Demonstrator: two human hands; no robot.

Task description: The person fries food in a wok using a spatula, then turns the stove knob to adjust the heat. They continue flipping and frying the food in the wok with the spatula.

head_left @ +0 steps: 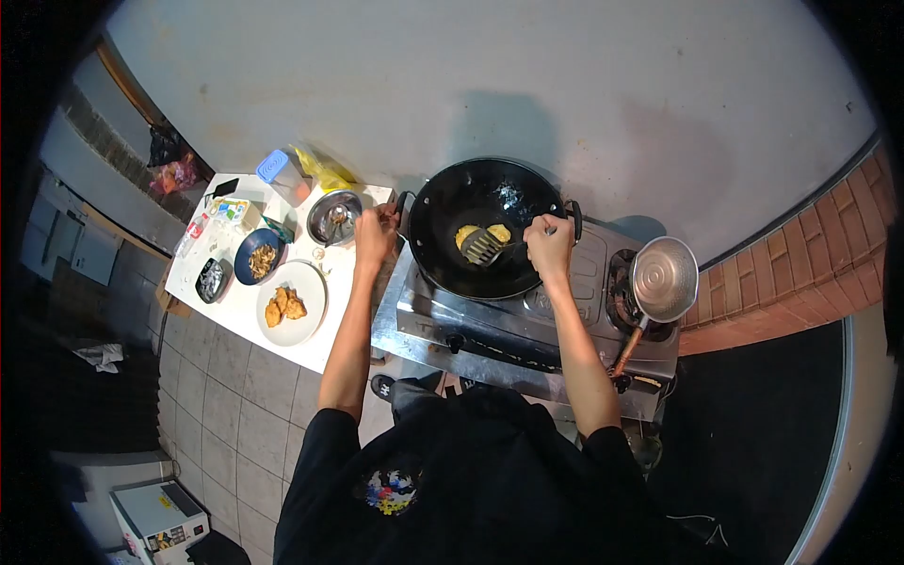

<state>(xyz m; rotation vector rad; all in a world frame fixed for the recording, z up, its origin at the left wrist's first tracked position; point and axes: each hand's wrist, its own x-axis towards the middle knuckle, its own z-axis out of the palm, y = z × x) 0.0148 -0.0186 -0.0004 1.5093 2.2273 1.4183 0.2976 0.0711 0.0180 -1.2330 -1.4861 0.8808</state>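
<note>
My right hand (549,247) is closed around the handle of a dark slotted spatula (482,248). The spatula's head lies in the black wok (443,268), against yellow pieces of frying food (499,232). My left hand (377,234) is closed at the wok's left loop handle (403,209); its fingers partly hide the contact. Just left of that hand stands a metal bowl (320,209) with a little food inside. The wok sits on the left burner of a steel gas stove (424,306).
On the white table (240,315) are a plate (315,315) of golden fried pieces, a blue bowl (247,250) of brown food, a small black dish (212,281) and a blue-lidded container (273,167). A saucepan (665,278) sits on the right burner, beside a brick ledge (782,278).
</note>
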